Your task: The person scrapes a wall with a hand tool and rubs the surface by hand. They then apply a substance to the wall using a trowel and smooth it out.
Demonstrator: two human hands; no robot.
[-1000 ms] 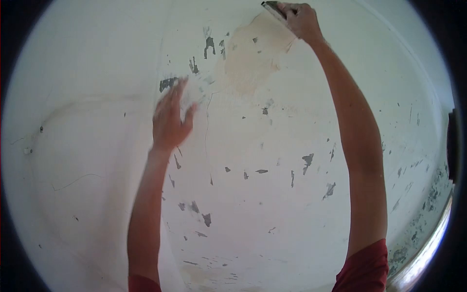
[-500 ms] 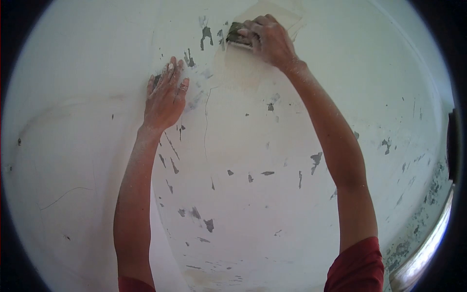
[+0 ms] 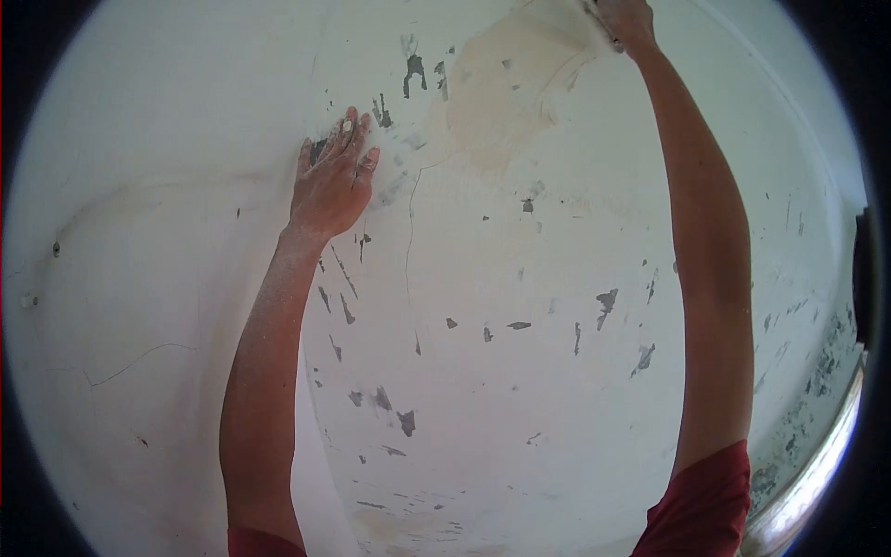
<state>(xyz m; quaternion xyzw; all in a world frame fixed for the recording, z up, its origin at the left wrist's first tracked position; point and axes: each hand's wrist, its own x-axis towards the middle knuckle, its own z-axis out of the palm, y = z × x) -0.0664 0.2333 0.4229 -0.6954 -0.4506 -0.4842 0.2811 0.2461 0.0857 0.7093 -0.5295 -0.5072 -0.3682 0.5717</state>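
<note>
My left hand (image 3: 332,181) lies flat against the white wall (image 3: 483,260), fingers spread and dusted with white powder. A dark grey chipped patch (image 3: 318,150) shows between its fingers. Up at the top edge of the view, my right hand (image 3: 626,20) is closed around what looks like a sanding block (image 3: 603,26), pressed to the wall. Only a narrow side of the block shows; the frame's edge cuts off part of it and of the hand. Left of it spreads a beige, smoothed patch (image 3: 497,102).
Grey chips such as this one (image 3: 606,304) dot the wall. A thin crack (image 3: 411,232) runs down between my arms. Along the lower right, peeling paint (image 3: 807,408) borders a bright, shiny strip (image 3: 817,483). A small fixture (image 3: 30,301) sticks out at the far left.
My right hand has moved up and right across the wall with the block, uncovering the beige patch. My left hand stays flat on the wall; the whole view has shifted slightly.
</note>
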